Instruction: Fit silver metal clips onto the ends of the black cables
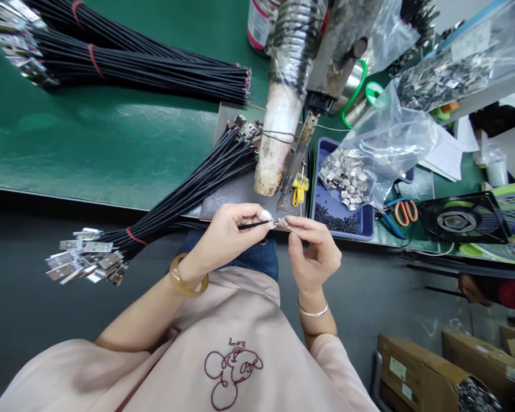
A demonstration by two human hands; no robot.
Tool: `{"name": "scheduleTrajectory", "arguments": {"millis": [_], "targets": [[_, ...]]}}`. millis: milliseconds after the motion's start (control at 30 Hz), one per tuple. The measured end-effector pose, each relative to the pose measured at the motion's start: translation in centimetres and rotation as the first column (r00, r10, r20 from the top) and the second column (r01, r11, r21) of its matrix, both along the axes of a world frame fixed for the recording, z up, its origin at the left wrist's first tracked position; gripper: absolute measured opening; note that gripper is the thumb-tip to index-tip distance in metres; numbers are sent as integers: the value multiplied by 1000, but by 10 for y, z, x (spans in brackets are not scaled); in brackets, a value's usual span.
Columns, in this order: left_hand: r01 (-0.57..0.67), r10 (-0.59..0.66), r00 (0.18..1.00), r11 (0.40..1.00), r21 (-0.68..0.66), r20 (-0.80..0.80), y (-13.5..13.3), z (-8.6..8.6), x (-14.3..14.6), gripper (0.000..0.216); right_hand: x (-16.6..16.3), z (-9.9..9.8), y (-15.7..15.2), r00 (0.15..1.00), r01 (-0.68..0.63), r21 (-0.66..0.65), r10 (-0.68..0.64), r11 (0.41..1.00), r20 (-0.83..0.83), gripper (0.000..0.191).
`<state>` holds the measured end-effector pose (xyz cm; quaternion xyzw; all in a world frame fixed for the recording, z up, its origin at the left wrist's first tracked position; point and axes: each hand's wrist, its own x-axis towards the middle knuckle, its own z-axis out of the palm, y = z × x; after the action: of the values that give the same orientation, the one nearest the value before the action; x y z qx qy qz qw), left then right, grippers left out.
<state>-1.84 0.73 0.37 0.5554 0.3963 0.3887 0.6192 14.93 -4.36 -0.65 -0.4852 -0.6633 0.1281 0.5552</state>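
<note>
My left hand [226,236] pinches the end of a thin black cable [254,225] just in front of the table edge. My right hand [314,252] pinches a small silver metal shell [284,222] against that cable's tip. Both hands meet below a taped soldering tool [278,143] that points down at a grey work plate [236,197]. A bundle of black cables [189,197] with metal connectors [86,262] lies across the plate to the left.
A blue tray [326,197] holds metal shells [345,177] spilling from a clear bag [390,143], plus small black parts. More cable bundles [133,63] lie on the green mat. Orange-handled pliers [401,213], a fan [463,220] and cardboard boxes [429,366] are at the right.
</note>
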Motion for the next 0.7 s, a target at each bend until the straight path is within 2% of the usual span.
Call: {"name": "scheduleTrajectory", "arguments": {"millis": [200, 300, 567, 700], "targets": [[-4, 5, 1000, 999, -36, 26, -1, -2, 1, 16, 2, -4, 3, 998, 68, 1, -68, 998, 16, 19], [-23, 25, 999, 999, -38, 36, -2, -3, 2, 16, 3, -7, 4, 998, 55, -27, -55, 998, 3, 18], [-130, 137, 989, 983, -128, 51, -2, -2, 7, 12, 1, -11, 8, 992, 30, 41, -35, 999, 122, 18], [-166, 173, 984, 980, -109, 54, -2, -3, 8, 13, 1, -10, 10, 982, 40, 62, -51, 997, 184, 18]]}}
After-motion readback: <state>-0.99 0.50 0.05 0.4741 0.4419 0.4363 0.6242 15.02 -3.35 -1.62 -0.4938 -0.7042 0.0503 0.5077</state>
